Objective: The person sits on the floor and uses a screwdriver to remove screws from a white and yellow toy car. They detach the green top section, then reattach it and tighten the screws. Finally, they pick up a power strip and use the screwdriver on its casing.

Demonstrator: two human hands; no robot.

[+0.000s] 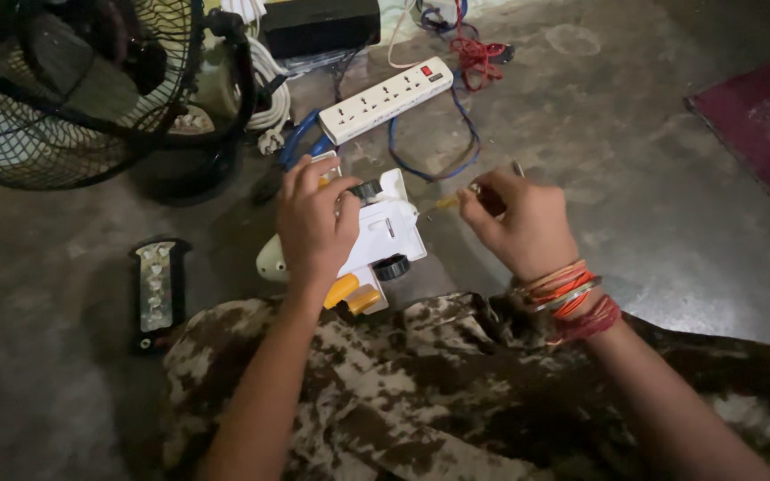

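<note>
Head view, looking down at the floor [634,178]. I see the left hand [314,223] clamped over the top of a white plastic toy vehicle [385,236], its grip closed on the body. The toy lies on the concrete floor just ahead of the camouflage-clad knee [421,392], with black wheels and yellow parts at its near end. The right hand [523,223] has its grip closed on a small screwdriver [446,203] with a yellow handle, the tip pointing at the toy's side; whether the tip touches I cannot tell. Orange and red bangles [568,298] on the right wrist. Behind the toy: white power strip [387,98] with tangled blue and red wires. Far left: black fan [73,89]. Left of the knee: a dark oblong part [157,289].
</note>
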